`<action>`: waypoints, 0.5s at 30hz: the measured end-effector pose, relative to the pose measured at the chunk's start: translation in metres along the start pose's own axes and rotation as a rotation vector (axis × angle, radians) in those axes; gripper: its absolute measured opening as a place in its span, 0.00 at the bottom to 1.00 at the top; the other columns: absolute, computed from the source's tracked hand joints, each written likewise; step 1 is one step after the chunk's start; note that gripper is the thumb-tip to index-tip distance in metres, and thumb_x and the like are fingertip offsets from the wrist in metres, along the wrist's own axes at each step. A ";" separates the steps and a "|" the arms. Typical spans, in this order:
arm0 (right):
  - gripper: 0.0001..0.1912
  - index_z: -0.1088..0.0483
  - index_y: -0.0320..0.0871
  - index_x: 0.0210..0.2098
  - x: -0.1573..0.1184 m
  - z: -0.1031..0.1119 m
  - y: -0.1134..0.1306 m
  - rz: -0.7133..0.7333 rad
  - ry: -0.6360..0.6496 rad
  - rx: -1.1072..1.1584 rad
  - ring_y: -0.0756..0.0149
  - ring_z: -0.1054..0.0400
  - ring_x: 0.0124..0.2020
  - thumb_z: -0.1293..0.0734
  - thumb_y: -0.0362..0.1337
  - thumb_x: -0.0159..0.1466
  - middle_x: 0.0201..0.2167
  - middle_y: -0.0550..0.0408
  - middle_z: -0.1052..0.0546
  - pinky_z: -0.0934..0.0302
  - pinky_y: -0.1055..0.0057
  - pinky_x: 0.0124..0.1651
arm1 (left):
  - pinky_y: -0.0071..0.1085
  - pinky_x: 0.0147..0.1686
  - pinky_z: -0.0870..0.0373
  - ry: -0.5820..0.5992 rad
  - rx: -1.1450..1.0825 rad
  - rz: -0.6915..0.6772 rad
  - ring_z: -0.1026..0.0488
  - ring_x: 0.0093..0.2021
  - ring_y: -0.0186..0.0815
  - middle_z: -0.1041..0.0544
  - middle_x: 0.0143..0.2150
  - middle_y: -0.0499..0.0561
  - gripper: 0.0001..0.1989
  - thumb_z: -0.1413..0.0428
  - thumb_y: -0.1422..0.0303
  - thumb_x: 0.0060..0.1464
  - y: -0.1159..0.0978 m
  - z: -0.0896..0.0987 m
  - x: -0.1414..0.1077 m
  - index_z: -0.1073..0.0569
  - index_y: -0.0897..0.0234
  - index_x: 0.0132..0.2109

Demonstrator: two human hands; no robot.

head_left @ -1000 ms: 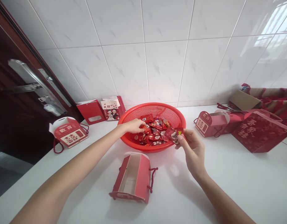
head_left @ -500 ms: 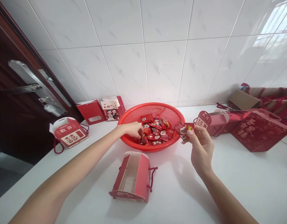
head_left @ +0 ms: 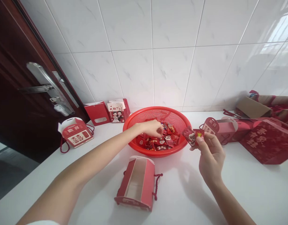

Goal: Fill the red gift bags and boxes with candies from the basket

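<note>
My left hand reaches into a round red plastic mesh basket, its fingers down among the sweets and partly hidden. Many small wrapped sweets in red packets lie in the basket. My right hand is just beyond the basket's right rim, with finger and thumb pinching two red-wrapped sweets. One carries a white heart-like print, and the other a yellow-green mark. An open red gift box with rope handles stands on the white table below my arms, its inside showing.
Several red gift boxes and bags stand along the tiled wall, including a box at left and a large printed bag at right. A dark door with a metal handle rises at left, beside the table's edge.
My left hand has moved rightward across the basket, deeper among the sweets. My right hand has shifted right with its sweets, past the rim. The whole view has also shifted slightly.
</note>
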State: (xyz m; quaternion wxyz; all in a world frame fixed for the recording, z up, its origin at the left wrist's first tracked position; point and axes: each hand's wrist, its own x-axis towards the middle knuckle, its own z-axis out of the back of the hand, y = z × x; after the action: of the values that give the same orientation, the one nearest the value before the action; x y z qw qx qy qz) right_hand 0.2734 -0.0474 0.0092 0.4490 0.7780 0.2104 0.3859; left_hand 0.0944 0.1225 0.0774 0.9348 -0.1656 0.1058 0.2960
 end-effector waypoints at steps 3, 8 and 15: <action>0.10 0.26 0.45 0.38 0.000 0.001 -0.002 0.000 0.005 -0.014 0.68 0.31 0.25 0.26 0.43 0.64 0.31 0.57 0.24 0.31 0.69 0.28 | 0.32 0.38 0.32 -0.035 0.060 -0.102 0.23 0.45 0.44 0.19 0.46 0.53 0.09 0.38 0.63 0.53 -0.023 -0.003 0.030 0.21 0.60 0.41; 0.09 0.26 0.45 0.38 0.001 0.000 -0.003 0.001 0.030 -0.037 0.69 0.32 0.25 0.26 0.43 0.64 0.31 0.56 0.24 0.31 0.69 0.28 | 0.37 0.41 0.29 -0.002 0.117 -0.093 0.23 0.47 0.50 0.21 0.49 0.57 0.18 0.33 0.59 0.45 -0.041 -0.024 0.059 0.23 0.59 0.43; 0.10 0.26 0.44 0.38 0.001 -0.001 0.001 -0.004 0.033 -0.026 0.68 0.32 0.26 0.26 0.43 0.64 0.32 0.56 0.25 0.32 0.70 0.27 | 0.43 0.43 0.27 -0.020 0.005 -0.028 0.23 0.45 0.54 0.19 0.44 0.61 0.19 0.32 0.65 0.40 -0.030 -0.028 0.061 0.23 0.64 0.42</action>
State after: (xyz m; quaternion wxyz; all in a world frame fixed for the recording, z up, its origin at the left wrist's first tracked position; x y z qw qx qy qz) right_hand 0.2732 -0.0466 0.0103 0.4564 0.7652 0.2142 0.4003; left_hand 0.1586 0.1203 0.0410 0.9403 -0.1618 0.0949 0.2840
